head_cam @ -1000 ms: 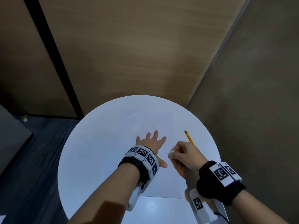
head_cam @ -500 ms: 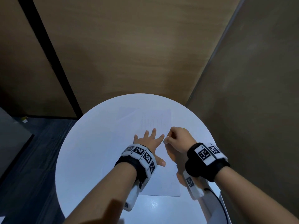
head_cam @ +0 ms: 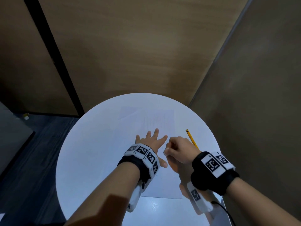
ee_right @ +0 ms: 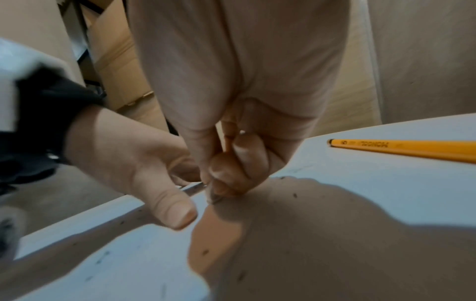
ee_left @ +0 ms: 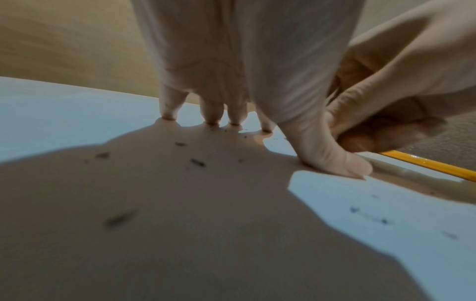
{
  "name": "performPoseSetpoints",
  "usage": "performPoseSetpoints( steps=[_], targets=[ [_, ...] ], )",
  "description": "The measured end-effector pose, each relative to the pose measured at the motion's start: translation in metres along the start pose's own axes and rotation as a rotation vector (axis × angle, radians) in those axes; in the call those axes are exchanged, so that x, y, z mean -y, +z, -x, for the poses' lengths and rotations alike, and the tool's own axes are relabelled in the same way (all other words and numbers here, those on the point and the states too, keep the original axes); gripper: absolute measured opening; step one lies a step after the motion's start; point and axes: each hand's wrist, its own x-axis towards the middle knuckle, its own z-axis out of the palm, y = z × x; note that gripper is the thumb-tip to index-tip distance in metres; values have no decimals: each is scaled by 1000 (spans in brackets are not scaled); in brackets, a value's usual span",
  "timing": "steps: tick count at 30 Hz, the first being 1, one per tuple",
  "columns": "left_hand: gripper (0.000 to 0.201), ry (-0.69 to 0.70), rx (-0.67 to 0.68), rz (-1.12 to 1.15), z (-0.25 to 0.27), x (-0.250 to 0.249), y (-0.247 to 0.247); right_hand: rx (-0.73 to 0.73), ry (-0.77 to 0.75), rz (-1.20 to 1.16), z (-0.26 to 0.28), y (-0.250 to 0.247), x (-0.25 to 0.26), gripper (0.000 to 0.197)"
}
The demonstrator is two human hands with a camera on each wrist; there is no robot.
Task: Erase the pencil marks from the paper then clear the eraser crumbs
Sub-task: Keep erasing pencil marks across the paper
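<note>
My left hand [head_cam: 150, 141] lies flat on the paper [head_cam: 162, 185]; my right hand [head_cam: 178, 148] pinches the eraser [ee_right: 213, 198]. Pressing hard could crumple the sheet.

Glossy white table [head_cam: 91, 160], matt paper [head_cam: 162, 186]

One printed word, on the pencil

The yellow pencil [ee_right: 412, 149], lying on the table to the right of the right hand's grip, carries dark lettering along its barrel that appears upside down and reads roughly "MONGOL", beside a small round mark. The wristbands [head_cam: 213, 163] bear black-and-white square code markers only.
</note>
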Motion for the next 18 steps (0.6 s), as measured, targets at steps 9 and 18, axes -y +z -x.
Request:
performPoseSetpoints(
  steps=[9,18],
  targets=[
    [105,-41,3,-13,1,-8,-7,-171,62,-42,-4,-2,-6,13],
    [106,-63,-2,-46,0,-12,-10,-136,88,-25,-4,1,-7,9]
  ],
)
